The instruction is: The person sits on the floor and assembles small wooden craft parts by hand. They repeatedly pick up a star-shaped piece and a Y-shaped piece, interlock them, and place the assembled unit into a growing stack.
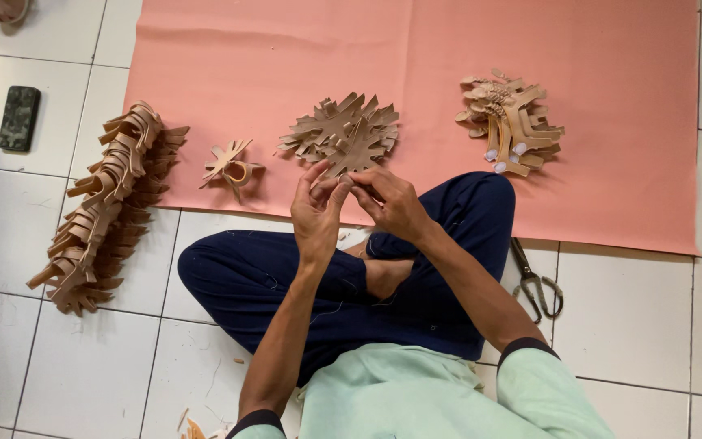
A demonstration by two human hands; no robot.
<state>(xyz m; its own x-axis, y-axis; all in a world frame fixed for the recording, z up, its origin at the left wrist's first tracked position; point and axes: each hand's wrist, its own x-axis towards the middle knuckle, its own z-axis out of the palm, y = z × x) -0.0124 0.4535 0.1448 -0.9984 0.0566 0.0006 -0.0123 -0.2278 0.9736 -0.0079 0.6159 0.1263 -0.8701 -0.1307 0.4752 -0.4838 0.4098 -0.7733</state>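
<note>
Lying on white tile at far left is a long stack of folded tan leather strap pieces (103,207). Next, over the salmon-pink paper sheet (611,162), the left hand (316,213) and right hand (390,202) meet, fingertips pinched on a small tan leather cut-out (345,178). Steel scissors (536,284) lie rightmost.

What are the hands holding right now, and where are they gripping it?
Both the left hand and the right hand pinch one small tan piece between their fingertips; it is too hidden to tell which part.
</note>
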